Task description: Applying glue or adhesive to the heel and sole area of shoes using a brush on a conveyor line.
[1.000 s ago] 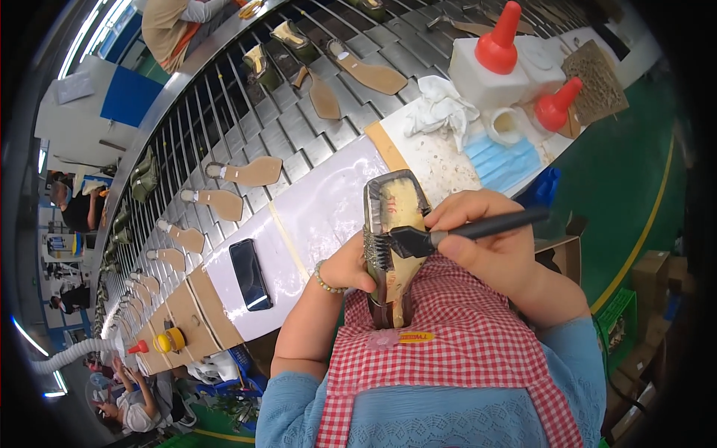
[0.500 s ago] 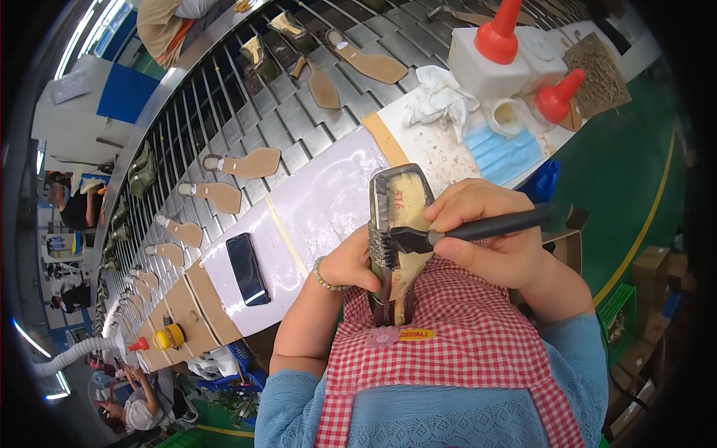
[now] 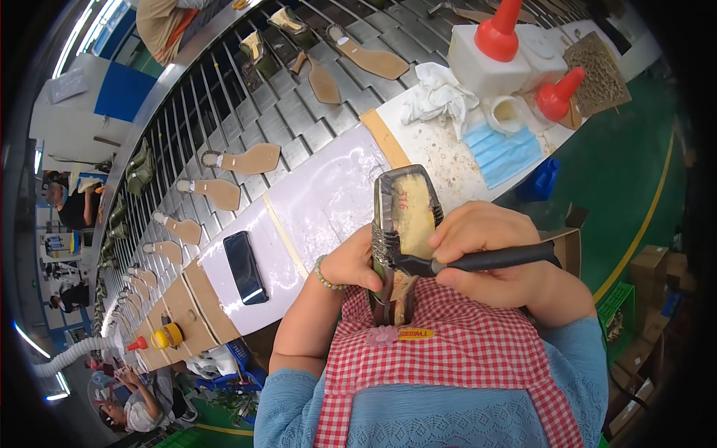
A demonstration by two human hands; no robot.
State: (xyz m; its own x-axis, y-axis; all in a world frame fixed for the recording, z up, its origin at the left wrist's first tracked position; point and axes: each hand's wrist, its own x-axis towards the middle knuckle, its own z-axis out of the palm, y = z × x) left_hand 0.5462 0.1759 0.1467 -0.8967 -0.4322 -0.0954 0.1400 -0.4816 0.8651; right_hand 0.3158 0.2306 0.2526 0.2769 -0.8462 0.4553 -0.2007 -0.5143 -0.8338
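Left hand (image 3: 351,263): closed round the shoe (image 3: 403,231), propping it sole-up against the checked apron (image 3: 448,351), just this side of the worktop (image 3: 321,201).
Right hand (image 3: 489,250): fingers curled shut on a black brush (image 3: 478,261), its bristles touching the pale bottom of the shoe near its middle.
Doing it well: my judgement is to keep the shoe braced on the apron, brush with short strokes along the sole, and keep the bristles inside the dark rim.
Bottles: two white ones with red cone spouts (image 3: 499,30) (image 3: 556,93), at the far right of the worktop.
Other items: white rag (image 3: 437,93), blue mask (image 3: 500,153), black phone (image 3: 245,266) lying flat to the left.
Apron label: small yellow strip beside a pink flower (image 3: 382,334).
Conveyor: tan soles (image 3: 250,159) spaced along it.
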